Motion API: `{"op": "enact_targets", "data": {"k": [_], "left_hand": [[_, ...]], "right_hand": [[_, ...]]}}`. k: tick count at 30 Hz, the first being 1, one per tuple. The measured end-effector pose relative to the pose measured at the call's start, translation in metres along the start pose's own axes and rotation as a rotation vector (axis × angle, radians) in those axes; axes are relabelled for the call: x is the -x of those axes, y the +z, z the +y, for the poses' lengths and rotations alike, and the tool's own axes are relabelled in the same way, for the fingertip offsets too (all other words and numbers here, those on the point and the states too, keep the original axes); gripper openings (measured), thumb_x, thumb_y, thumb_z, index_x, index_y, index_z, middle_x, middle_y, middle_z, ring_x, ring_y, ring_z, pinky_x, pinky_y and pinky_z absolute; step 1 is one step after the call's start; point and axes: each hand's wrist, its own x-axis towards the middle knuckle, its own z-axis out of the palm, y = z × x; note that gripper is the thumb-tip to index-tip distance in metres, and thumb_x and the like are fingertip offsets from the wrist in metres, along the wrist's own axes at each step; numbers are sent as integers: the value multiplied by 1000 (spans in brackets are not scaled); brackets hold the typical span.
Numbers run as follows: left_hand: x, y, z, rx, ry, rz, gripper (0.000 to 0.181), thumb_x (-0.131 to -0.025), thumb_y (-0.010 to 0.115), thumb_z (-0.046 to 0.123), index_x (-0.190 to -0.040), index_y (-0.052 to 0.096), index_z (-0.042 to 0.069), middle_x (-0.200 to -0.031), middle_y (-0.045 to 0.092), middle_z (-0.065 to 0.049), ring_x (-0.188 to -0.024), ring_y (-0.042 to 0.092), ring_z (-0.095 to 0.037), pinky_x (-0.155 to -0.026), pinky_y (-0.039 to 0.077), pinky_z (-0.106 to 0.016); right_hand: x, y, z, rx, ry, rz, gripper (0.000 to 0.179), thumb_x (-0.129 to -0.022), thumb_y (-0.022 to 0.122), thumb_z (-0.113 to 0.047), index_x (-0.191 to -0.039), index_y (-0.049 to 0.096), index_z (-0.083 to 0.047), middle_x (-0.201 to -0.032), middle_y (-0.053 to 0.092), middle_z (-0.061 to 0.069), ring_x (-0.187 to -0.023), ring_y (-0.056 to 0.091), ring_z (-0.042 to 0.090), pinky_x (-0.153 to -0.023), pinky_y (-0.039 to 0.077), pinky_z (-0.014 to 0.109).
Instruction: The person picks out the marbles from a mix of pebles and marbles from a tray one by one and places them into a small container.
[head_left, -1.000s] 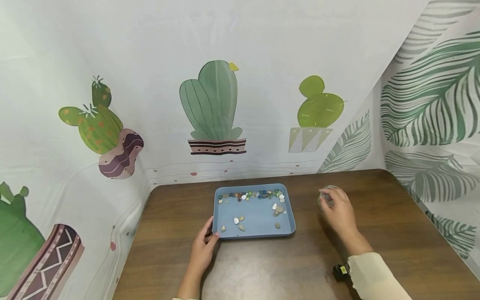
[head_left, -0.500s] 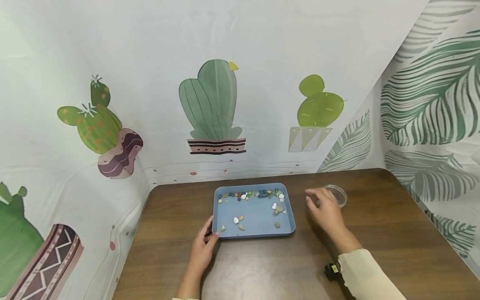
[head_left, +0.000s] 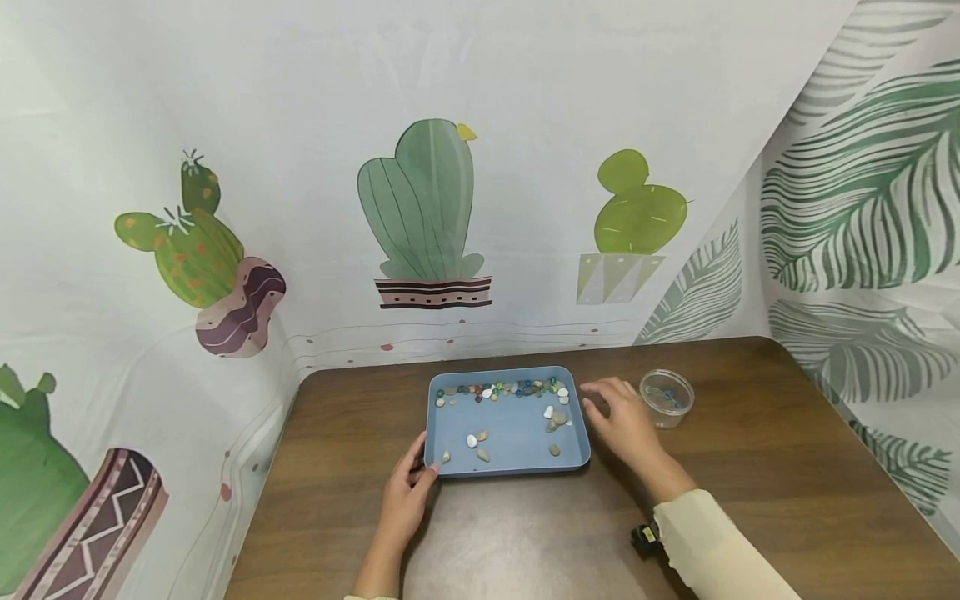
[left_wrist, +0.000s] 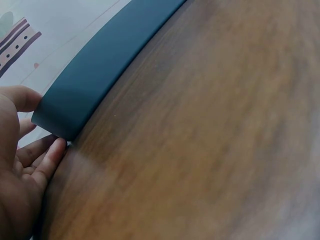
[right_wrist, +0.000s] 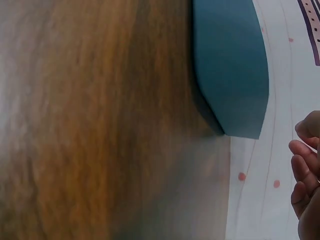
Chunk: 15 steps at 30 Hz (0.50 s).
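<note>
Backdrop: white cloth (head_left: 315, 183) printed with cacti, at the far left and behind the counter (head_left: 750, 450), which is brown, wood-grained.

Left hand (head_left: 405, 493): pinches the near left corner of the tray, fingers lapped about rim and side, as the left wrist view confirms.

Tray (head_left: 517, 437): blue, shallow, rectangular, flat on the counter between the hands. Contents, left to right: a brown pebble (head_left: 447, 457) near the held corner; a white stone (head_left: 472, 441) with two tan pebbles beside it; a mixed row of stones and coloured glass pieces (head_left: 517, 389) along the far wall; a lone pebble (head_left: 555, 451) toward the near right; a small stone cluster (head_left: 558, 419) near the right wall.

Right hand (head_left: 624, 423): just beside the tray's right rim, thumb and forefinger apart, other fingers loosely bent; nothing shows held. Pale sleeve (head_left: 712, 537); black wrist device (head_left: 643, 540) at the cuff.

Dish (head_left: 666, 419): clear, round, uncovered, right of the right hand; a few blue pieces (head_left: 671, 400) inside.

Step in hand, as judged: picking small pieces between tray and dish, tray steadied. The next move seemingly calls for fingertips lifted over the rim and a fine pinch on one piece, without disturbing its neighbours.
</note>
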Motion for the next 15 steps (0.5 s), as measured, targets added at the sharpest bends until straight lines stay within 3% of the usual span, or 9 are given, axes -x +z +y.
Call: {"op": "enact_targets", "data": {"k": [15], "left_hand": [[0,1,-3,-15,23,17,56,-96,67,17,-149,52,24,-132,63,-17,-97,63,-14,-80,52,-21]], "right_hand": [[-12,17,-11,26,-22,-110,23,-88,75,-11,-111,75,-6,-108,71,10,-98,62,29,-86,50,46]]}}
